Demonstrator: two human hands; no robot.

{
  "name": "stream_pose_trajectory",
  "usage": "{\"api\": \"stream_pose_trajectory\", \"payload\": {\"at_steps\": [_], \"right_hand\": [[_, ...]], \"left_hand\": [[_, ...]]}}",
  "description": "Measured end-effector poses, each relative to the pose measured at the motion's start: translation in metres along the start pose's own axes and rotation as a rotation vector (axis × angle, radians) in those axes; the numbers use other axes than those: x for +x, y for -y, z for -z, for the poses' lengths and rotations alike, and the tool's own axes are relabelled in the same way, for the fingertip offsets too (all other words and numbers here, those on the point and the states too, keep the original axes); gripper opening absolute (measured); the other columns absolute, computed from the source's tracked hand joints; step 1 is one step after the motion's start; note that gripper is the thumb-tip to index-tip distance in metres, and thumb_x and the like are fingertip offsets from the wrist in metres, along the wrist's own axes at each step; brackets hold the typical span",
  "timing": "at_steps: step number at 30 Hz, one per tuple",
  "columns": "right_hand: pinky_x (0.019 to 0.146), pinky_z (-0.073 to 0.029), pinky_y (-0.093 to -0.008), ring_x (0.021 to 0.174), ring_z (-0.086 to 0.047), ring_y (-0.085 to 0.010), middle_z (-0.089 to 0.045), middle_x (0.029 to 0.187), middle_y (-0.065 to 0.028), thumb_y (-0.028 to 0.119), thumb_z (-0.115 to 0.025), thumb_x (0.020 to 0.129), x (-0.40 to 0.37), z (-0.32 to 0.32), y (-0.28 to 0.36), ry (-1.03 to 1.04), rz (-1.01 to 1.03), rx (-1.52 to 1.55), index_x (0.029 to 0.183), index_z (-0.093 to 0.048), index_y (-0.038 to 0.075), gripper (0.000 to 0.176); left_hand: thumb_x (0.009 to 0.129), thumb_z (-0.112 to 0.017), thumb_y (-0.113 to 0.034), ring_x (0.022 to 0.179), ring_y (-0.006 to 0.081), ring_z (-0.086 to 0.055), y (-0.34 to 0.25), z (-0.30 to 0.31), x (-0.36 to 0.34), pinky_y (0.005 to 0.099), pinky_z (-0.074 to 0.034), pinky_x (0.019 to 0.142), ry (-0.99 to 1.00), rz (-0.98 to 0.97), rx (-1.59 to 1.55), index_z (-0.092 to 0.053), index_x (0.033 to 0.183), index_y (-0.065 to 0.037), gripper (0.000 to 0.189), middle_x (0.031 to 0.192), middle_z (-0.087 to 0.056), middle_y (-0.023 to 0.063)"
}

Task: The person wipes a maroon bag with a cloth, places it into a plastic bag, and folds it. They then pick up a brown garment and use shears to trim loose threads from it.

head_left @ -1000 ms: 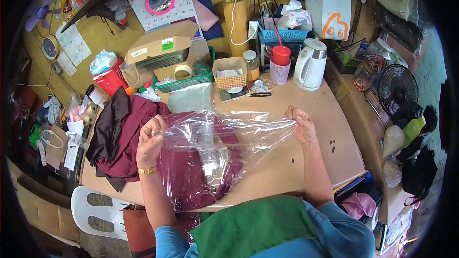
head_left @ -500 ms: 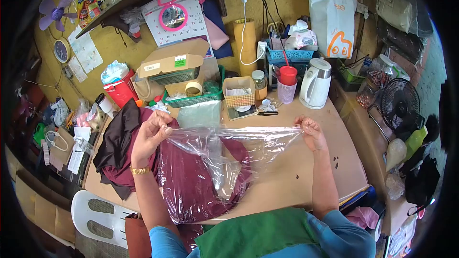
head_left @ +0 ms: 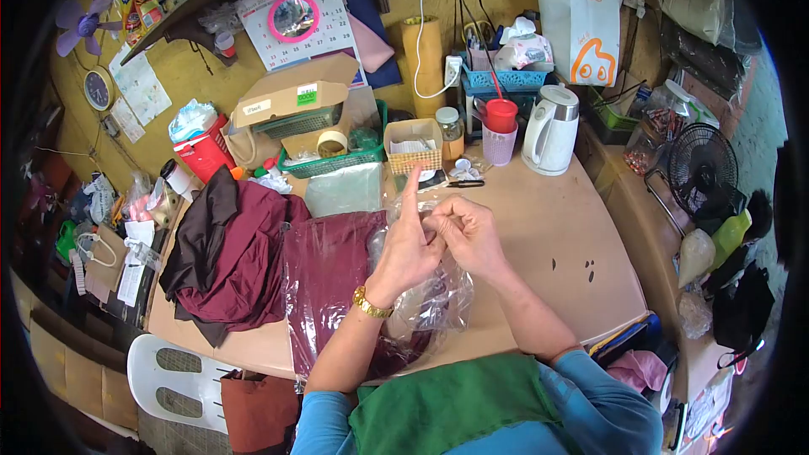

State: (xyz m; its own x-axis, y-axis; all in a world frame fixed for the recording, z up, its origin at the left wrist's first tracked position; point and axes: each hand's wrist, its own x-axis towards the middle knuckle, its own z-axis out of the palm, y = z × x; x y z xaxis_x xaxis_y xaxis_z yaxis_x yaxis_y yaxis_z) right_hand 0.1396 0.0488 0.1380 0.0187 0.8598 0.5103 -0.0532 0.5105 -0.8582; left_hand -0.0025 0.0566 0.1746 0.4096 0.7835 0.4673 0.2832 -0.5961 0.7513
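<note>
Both hands meet above the table, over a clear plastic bag (head_left: 451,299) whose upper part is bunched up. My left hand (head_left: 406,251), with a gold watch at the wrist, points its index finger upward while the thumb and other fingers close on the plastic. Close against it, my right hand (head_left: 468,238) pinches the gathered plastic, its fingertips partly hidden. Folded maroon cloth (head_left: 329,274) lies inside or under the clear plastic, left of the hands. Farther left is a crumpled heap of maroon and black cloth (head_left: 244,244).
A stack of clear plastic sheets (head_left: 345,190) lies behind the bag. Along the back stand a green basket (head_left: 337,165), a checked box (head_left: 413,148), a jar (head_left: 451,135), a purple cup (head_left: 500,148) and a white kettle (head_left: 552,131). A white chair (head_left: 177,383) is at lower left.
My hands came together from far apart, the left moving right and the right moving left. The bag's edge, stretched wide before, is now gathered between them.
</note>
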Motion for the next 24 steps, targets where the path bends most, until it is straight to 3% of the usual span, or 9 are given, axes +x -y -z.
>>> {"api": "stream_pose_trajectory", "payload": {"at_steps": [3, 5, 7, 10, 12, 15, 17, 22, 24], "right_hand": [[0.063, -0.047, -0.0238, 0.072, -0.056, -0.0051, -0.064, 0.084, -0.0010, -0.003, -0.062, 0.095, -0.003, 0.018, -0.014, -0.125, -0.010, -0.134, 0.093, -0.062, -0.002, 0.002], [0.063, -0.048, -0.0253, 0.069, -0.058, -0.0082, -0.064, 0.084, -0.0039, -0.004, -0.061, 0.095, -0.007, 0.018, -0.011, -0.181, -0.066, -0.211, 0.097, -0.062, -0.002, 0.003], [0.063, -0.052, -0.0316, 0.066, -0.065, -0.0207, -0.066, 0.081, -0.0124, -0.004, -0.057, 0.095, -0.015, 0.004, 0.001, -0.402, 0.314, -0.501, 0.106, -0.061, 0.001, 0.012], [0.062, -0.053, -0.0400, 0.067, -0.066, -0.0346, -0.065, 0.077, -0.0182, -0.001, -0.054, 0.094, -0.019, -0.010, 0.018, -0.185, 0.527, -0.731, 0.114, -0.058, 0.004, 0.021], [0.062, -0.053, -0.0427, 0.068, -0.067, -0.0361, -0.066, 0.076, -0.0189, 0.003, -0.054, 0.094, -0.014, -0.002, 0.009, -0.099, 0.388, -0.834, 0.116, -0.057, 0.005, 0.022], [0.061, -0.053, -0.0471, 0.069, -0.068, -0.0387, -0.067, 0.076, -0.0201, 0.009, -0.053, 0.095, -0.011, 0.012, -0.009, 0.001, 0.147, -0.964, 0.120, -0.054, 0.006, 0.025], [0.061, -0.052, -0.0487, 0.069, -0.068, -0.0397, -0.068, 0.077, -0.0206, 0.010, -0.052, 0.096, -0.011, 0.018, -0.013, 0.018, 0.041, -0.992, 0.123, -0.052, 0.006, 0.027], [0.081, -0.050, -0.0511, 0.091, -0.066, -0.0455, -0.067, 0.089, -0.0248, 0.039, -0.045, 0.106, -0.013, 0.018, -0.001, 0.152, -0.300, -0.725, 0.134, -0.044, 0.008, 0.041], [0.085, -0.049, -0.0494, 0.096, -0.066, -0.0433, -0.067, 0.094, -0.0252, 0.045, -0.045, 0.105, -0.018, 0.014, -0.011, 0.196, -0.247, -0.583, 0.135, -0.042, 0.003, 0.052]], "left_hand": [[0.077, -0.066, 0.001, 0.065, 0.0352, -0.063, 0.016, 0.001, -0.010, 0.0417, -0.051, 0.065, 0.020, -0.072, 0.306, -0.008, 0.160, -0.007, 0.101, 0.070, -0.059, 0.0164], [0.075, -0.067, 0.001, 0.080, 0.0411, -0.064, 0.024, 0.000, -0.017, 0.0492, -0.044, 0.091, 0.103, 0.068, 0.280, 0.000, 0.160, -0.004, 0.108, 0.077, -0.062, 0.0172], [0.075, -0.067, 0.001, 0.079, 0.0406, -0.064, 0.025, -0.004, -0.017, 0.0480, -0.045, 0.091, 0.100, 0.103, 0.296, 0.000, 0.159, -0.003, 0.107, 0.077, -0.062, 0.0172], [0.074, -0.068, 0.001, 0.080, 0.0395, -0.064, 0.019, -0.012, -0.020, 0.0493, -0.043, 0.095, 0.063, 0.084, 0.242, 0.000, 0.158, -0.001, 0.108, 0.080, -0.062, 0.0174], [0.074, -0.068, 0.000, 0.082, 0.0389, -0.063, 0.018, -0.015, -0.025, 0.0519, -0.041, 0.098, 0.033, 0.028, 0.166, 0.001, 0.158, 0.000, 0.108, 0.083, -0.062, 0.0175], [0.074, -0.068, 0.001, 0.084, 0.0354, -0.063, 0.030, -0.014, -0.036, 0.0584, -0.036, 0.104, -0.017, -0.124, 0.300, -0.017, 0.159, -0.006, 0.099, 0.090, -0.061, 0.0138], [0.075, -0.069, 0.001, 0.103, 0.0309, -0.061, 0.039, -0.010, -0.041, 0.0630, -0.017, 0.117, 0.209, -0.253, 0.516, -0.046, 0.149, -0.015, 0.079, 0.104, -0.061, 0.0115], [0.079, -0.067, -0.007, 0.099, 0.0292, -0.058, 0.036, -0.018, -0.049, 0.0665, -0.022, 0.114, 0.025, -0.295, 0.831, -0.068, 0.123, -0.016, 0.045, 0.100, -0.054, 0.0099], [0.076, -0.071, -0.009, 0.096, 0.0269, -0.058, 0.043, -0.028, -0.044, 0.0623, -0.025, 0.114, -0.168, -0.292, 0.797, -0.076, 0.100, -0.013, 0.025, 0.098, -0.056, 0.0082]]}}
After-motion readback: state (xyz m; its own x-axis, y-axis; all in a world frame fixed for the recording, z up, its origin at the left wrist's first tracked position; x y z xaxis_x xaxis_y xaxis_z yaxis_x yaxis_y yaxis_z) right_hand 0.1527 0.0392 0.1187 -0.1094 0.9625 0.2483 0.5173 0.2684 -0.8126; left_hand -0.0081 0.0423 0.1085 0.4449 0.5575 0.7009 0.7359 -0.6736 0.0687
